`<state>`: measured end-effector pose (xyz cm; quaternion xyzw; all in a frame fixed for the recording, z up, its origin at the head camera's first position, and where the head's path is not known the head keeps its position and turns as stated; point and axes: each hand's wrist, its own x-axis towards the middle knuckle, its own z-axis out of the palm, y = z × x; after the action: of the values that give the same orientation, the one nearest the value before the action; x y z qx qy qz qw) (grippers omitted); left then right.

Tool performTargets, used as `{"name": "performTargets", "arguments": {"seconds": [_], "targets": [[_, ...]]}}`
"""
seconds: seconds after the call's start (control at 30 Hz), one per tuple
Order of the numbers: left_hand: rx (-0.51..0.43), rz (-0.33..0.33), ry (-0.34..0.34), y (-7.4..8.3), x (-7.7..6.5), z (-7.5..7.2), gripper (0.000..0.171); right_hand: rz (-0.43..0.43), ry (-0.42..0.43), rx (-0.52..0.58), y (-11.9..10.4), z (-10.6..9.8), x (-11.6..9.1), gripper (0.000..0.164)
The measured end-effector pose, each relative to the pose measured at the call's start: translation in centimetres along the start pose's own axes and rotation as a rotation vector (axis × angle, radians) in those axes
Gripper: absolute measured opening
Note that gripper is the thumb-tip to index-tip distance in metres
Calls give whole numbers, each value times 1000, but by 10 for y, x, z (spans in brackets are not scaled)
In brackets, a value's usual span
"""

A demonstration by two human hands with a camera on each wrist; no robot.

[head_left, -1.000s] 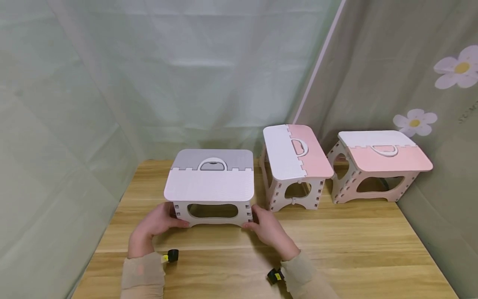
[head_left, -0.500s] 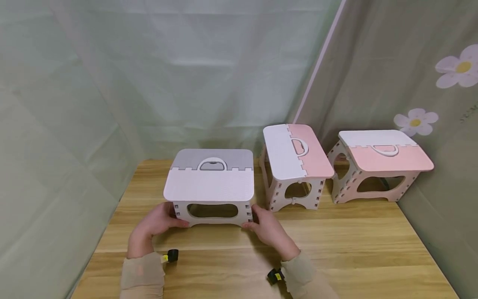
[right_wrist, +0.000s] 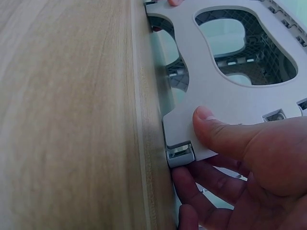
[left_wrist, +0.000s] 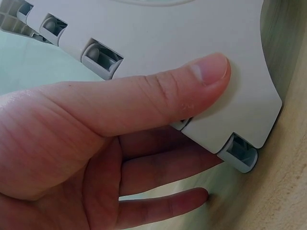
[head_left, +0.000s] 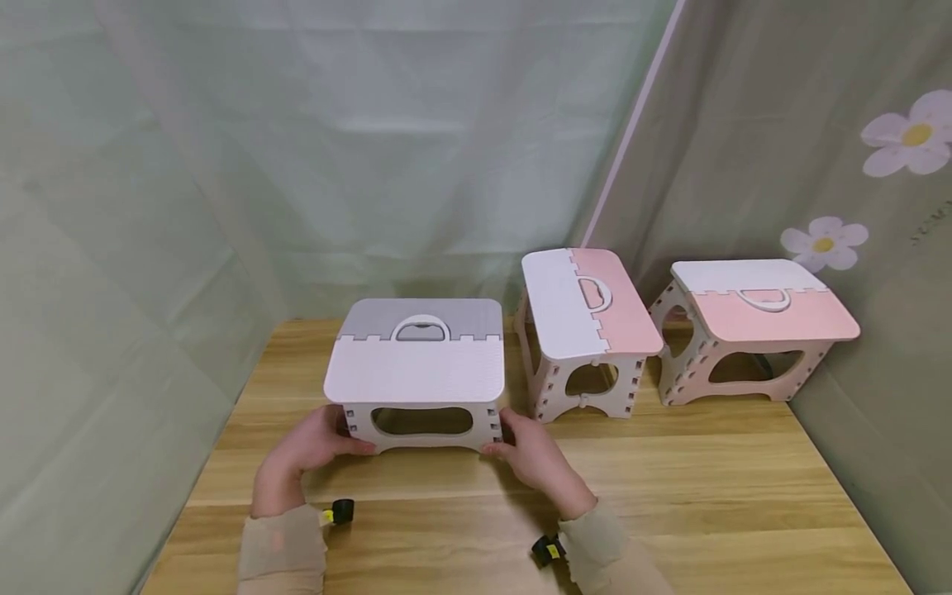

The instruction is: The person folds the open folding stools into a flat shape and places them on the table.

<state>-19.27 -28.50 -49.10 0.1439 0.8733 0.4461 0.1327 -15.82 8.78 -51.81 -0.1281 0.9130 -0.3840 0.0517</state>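
A folding step stool [head_left: 416, 372] with a grey and white top and a white carry handle stands upright on the wooden table. At its lower left leg corner, my left hand [head_left: 312, 442] grips it, thumb across the front panel and fingers behind, as the left wrist view shows on the white leg panel [left_wrist: 192, 28]. My right hand [head_left: 535, 450] holds the opposite lower corner the same way; in the right wrist view its thumb [right_wrist: 216, 132] lies on the leg panel [right_wrist: 192, 105]. Some fingertips are hidden behind the legs.
A pink and white folding stool [head_left: 587, 306] stands just right of the grey one, turned sideways. Another pink and white stool [head_left: 773, 314] sits further right by the curtain [head_left: 744, 149]. Curtains hang behind and on both sides of the wooden table [head_left: 669, 496].
Both hands keep their hold on the grey and white stool, which stays in place. Only a very slight shift of the whole head view shows.
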Motion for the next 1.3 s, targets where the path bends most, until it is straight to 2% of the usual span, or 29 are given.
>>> {"name": "performTargets", "arguments": {"seconds": [0.37,0.5,0.67,0.83,0.9,1.03,1.17,1.3], "targets": [[8,-2,10,-2,1,-1,73,1,14,-18,-1,5,0,53],[20,-13,10,-3,2,0,72,-5,33,-16,-1,6,-1,43],[17,-13,7,-3,3,-1,72,-17,47,-18,0,7,0,38],[4,-10,1,-3,3,-2,72,-4,57,-27,-1,6,-1,56],[3,-3,0,-2,3,-1,71,-3,56,-30,-1,6,-1,55],[-3,6,-1,-3,3,0,68,-13,55,-26,-1,5,0,41],[-11,5,-10,-5,4,-1,65,-15,57,-21,-2,4,-1,44],[-20,-14,-13,-6,4,-1,65,-21,55,-27,-3,4,-1,38]]}}
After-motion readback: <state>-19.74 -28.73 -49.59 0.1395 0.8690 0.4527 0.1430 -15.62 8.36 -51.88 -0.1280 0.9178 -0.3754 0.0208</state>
